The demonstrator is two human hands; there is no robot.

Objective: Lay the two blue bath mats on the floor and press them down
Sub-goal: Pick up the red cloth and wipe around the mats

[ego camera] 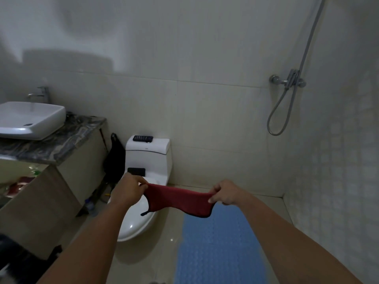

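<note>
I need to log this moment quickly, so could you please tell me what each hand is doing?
Left hand: pinches one end of the dark red cloth with black trim.
Right hand: pinches the cloth's other end.

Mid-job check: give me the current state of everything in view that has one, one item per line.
Blue bath mat: flat on the floor beside the toilet.
Red cloth: stretched in the air between both hands.
Left hand: pinching the cloth's left end.
Right hand: pinching its right end.
Toilet: lid closed.
Sink tap: no water visible.
Cabinet door: open.
</note>
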